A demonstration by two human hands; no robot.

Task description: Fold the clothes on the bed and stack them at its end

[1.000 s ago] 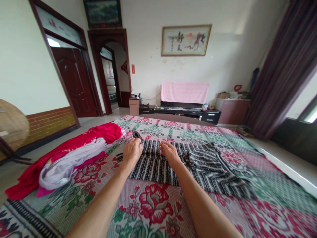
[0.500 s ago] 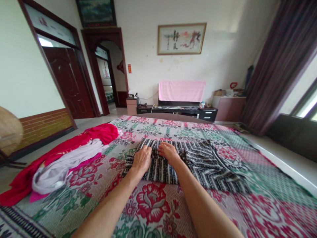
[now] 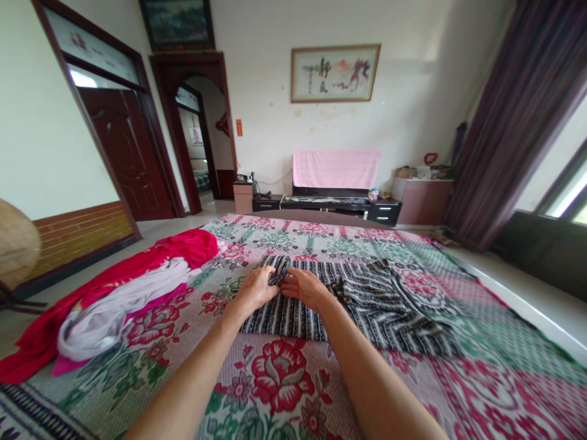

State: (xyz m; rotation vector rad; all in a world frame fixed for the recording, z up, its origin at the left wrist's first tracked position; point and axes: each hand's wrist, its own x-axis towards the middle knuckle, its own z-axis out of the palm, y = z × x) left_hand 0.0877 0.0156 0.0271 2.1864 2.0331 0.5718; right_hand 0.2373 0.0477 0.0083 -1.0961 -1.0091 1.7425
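A black-and-white striped knit garment [image 3: 380, 305], probably a sweater, lies spread on the flowered bed cover [image 3: 284, 376]. At its left part, my left hand [image 3: 257, 287] pinches a bunched bit of the knit between thumb and fingers. Close beside it, my right hand [image 3: 303, 287] curls its fingers round the same gathered fabric, its fingertips almost meeting the left thumb. The fingers partly hide the fold between them. The garment's right part lies loose, with a slanting striped section reaching toward the right.
A heap of red clothing [image 3: 183, 244] with a pale grey garment [image 3: 96, 318] lies on the left of the cover. Past the far edge stands a low black cabinet [image 3: 385, 212], with a pink cloth [image 3: 337, 168] draped above it. A dark curtain [image 3: 499, 122] hangs at right.
My left hand has shifted slightly left and turned, drawing the garment's left edge inward into a bunch. My right hand has moved a little left and curled its fingers more.
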